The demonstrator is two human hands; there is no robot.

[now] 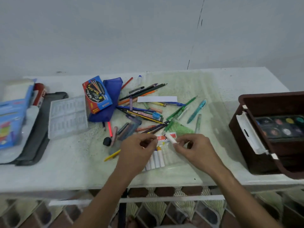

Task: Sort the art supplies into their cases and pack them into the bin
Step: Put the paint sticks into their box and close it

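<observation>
The counter looks like painted white stone, matt and slightly rough, stained green in the middle. The brown bin is glossy plastic with a white plastic latch. The blue pouch looks like soft cloth. The paint box is printed glossy card. The clear tray is moulded plastic, and the marker sleeve is thin clear film

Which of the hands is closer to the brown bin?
The right. The right hand is mid-table holding a white marker, with the brown bin off to its right. The left hand sits farther left, gripping the marker pouch.
</observation>
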